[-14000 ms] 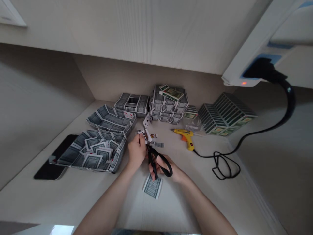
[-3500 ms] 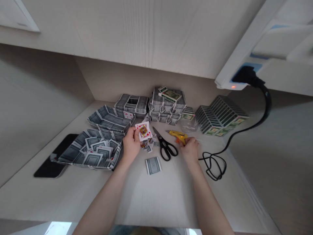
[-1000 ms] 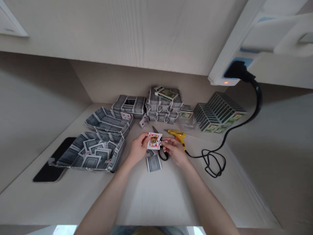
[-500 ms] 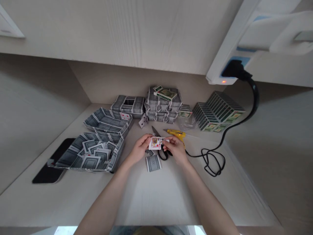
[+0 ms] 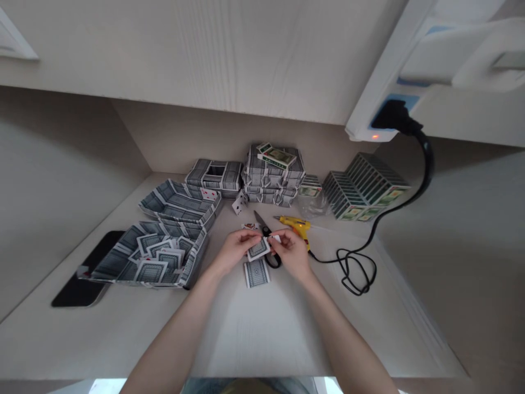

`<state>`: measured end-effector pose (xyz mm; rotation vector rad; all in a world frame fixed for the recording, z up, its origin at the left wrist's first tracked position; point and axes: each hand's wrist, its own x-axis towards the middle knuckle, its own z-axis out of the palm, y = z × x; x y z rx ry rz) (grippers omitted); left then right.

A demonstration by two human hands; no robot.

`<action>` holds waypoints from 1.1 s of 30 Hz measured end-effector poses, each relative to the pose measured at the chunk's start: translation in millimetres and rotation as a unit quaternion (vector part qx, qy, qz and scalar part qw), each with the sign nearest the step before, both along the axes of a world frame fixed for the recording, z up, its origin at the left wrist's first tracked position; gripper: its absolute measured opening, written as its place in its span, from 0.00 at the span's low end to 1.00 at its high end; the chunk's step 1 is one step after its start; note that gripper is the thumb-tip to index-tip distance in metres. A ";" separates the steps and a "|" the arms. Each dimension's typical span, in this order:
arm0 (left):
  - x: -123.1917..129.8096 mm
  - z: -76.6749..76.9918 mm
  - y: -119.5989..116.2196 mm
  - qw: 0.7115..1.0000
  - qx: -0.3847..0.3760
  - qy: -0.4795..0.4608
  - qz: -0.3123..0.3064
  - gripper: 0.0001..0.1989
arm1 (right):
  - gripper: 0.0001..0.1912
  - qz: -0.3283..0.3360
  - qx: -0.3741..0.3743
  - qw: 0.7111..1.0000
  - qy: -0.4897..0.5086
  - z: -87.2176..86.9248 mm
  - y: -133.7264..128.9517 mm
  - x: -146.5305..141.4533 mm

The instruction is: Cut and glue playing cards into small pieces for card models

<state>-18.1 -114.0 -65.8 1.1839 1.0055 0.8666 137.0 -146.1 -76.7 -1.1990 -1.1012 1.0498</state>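
1. Flat pack (image 5: 276,158) on the stacked boxes (image 5: 273,182): lettering runs along its green edge, too small to read.
2. Leaning card (image 5: 239,204): black suit pips; spade or club cannot be told.
3. Card panel (image 5: 209,193) on the rear tray (image 5: 177,201): red pips, suit unclear.
4. Carton rows (image 5: 367,189): printed end panels, wording illegible.
5. No word or number reads clearly.

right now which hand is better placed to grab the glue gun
Probably the right hand: it is nearer the glue gun than the left hand, though both are busy at the card.
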 end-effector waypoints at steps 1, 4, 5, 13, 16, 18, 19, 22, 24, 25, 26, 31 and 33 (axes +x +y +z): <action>0.1 0.4 0.0 1.000 0.010 0.014 -0.006 0.13 | 0.09 0.001 0.003 1.000 -0.002 0.1 -0.8 -0.3; -0.6 0.9 0.5 0.998 0.034 0.053 -0.024 0.12 | 0.07 0.003 0.012 1.000 -0.011 1.2 -2.9 -0.8; -1.2 0.7 0.9 0.997 0.038 0.060 -0.033 0.12 | 0.07 0.002 0.015 1.000 -0.017 1.7 -3.5 -1.0; -4.3 2.5 -1.0 0.991 0.062 0.076 -0.096 0.11 | 0.05 0.024 0.011 0.997 -0.067 6.0 -8.0 -1.4; -2.0 4.9 -4.1 0.988 0.088 0.086 -0.096 0.10 | 0.04 0.012 0.027 0.994 -0.101 6.7 -8.8 -0.5; -0.3 5.2 -5.9 0.986 0.107 0.093 -0.092 0.11 | 0.04 0.007 0.030 0.993 -0.111 6.9 -9.1 -0.4; 0.4 4.7 -6.5 0.984 0.116 0.097 -0.091 0.11 | 0.04 0.008 0.026 0.993 -0.111 7.0 -9.2 -0.5; 2.1 1.2 -7.9 0.979 0.142 0.114 -0.089 0.12 | 0.05 0.016 0.006 0.997 -0.078 8.5 -9.2 -1.3; 3.4 -1.5 -9.1 0.974 0.162 0.127 -0.094 0.15 | 0.07 0.018 -0.005 0.999 -0.042 11.4 -8.8 -1.5; 4.2 -2.3 -10.0 0.972 0.171 0.131 -0.098 0.16 | 0.07 0.019 -0.011 0.999 -0.026 13.5 -8.6 -1.3; 5.1 -2.5 -11.2 0.970 0.179 0.132 -0.102 0.18 | 0.08 0.019 -0.016 1.000 -0.012 15.9 -8.3 -0.9; 9.2 2.3 -18.6 0.963 0.210 0.125 -0.112 0.18 | 0.11 0.043 -0.047 0.997 0.047 26.0 -7.2 1.9; 10.8 3.5 -20.8 0.961 0.220 0.129 -0.104 0.17 | 0.12 0.057 -0.055 0.994 0.076 27.2 -7.0 2.6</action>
